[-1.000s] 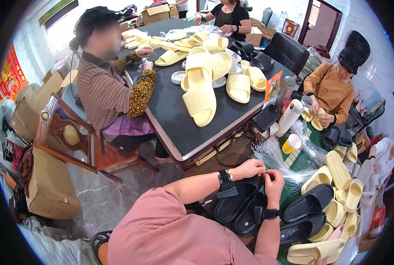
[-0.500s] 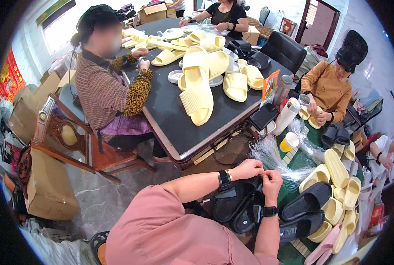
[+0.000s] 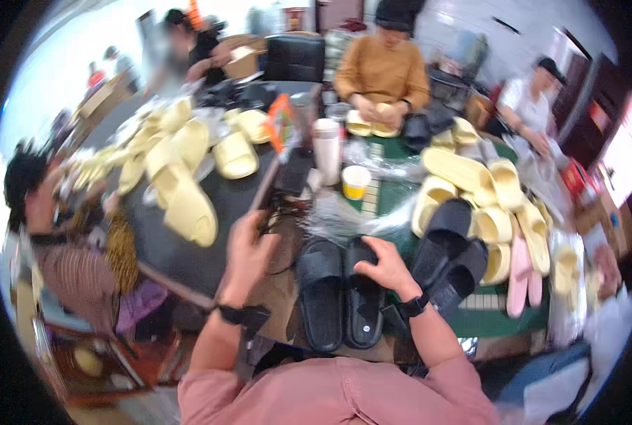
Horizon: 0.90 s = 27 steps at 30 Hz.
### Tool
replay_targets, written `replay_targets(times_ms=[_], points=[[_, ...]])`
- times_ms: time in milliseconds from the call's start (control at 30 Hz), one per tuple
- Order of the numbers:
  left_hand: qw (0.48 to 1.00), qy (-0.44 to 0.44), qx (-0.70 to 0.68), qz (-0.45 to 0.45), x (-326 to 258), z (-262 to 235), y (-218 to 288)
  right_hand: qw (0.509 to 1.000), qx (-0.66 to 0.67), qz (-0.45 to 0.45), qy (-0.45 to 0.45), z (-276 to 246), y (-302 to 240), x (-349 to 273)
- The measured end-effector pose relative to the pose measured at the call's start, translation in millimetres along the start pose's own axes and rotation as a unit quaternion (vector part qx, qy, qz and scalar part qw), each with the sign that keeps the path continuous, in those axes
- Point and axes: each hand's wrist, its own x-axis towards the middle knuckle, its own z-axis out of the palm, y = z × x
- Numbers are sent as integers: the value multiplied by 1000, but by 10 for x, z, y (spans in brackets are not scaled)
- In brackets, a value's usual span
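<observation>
A pair of black slippers stands upright side by side in front of me: the left slipper (image 3: 320,287) and the right slipper (image 3: 362,312). My right hand (image 3: 388,268) is at the right slipper's outer edge, with thumb and fingers apart and nothing visible in them. To the left of the pair, my left hand (image 3: 246,249) is raised with its thumb spread from the fingers. It is slightly blurred and appears to hold nothing. Thin clear plastic strands (image 3: 334,214) lie just beyond the slippers.
Another black slipper pair (image 3: 443,237) leans at right, beside piled yellow slippers (image 3: 497,188) and pink slippers (image 3: 520,273). A paper cup (image 3: 356,183) and white bottle (image 3: 326,152) stand ahead. Yellow slippers (image 3: 181,202) cover part of the dark table (image 3: 156,244). Several people sit around.
My view has swung to the right. My hands, fingertips together above the black slippers before, are now apart and opened, one on each side of the pair.
</observation>
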Motion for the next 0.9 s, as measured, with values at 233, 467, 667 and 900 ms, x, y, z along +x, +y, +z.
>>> replay_targets(times_ms=[233,467,667,900], points=[[944,177,276,-14,344,-1004,-501,996,-80,33,-36,-72,5,-466],[943,135,304,-20,439,-1186,-678,963,-158,-60,208,-1442,-587,-158],[961,150,231,1,194,-1205,-101,803,-345,74,481,-2914,-212,-307],[957,-50,220,183,-142,-966,855,886,-245,48,392,-2474,92,-618]])
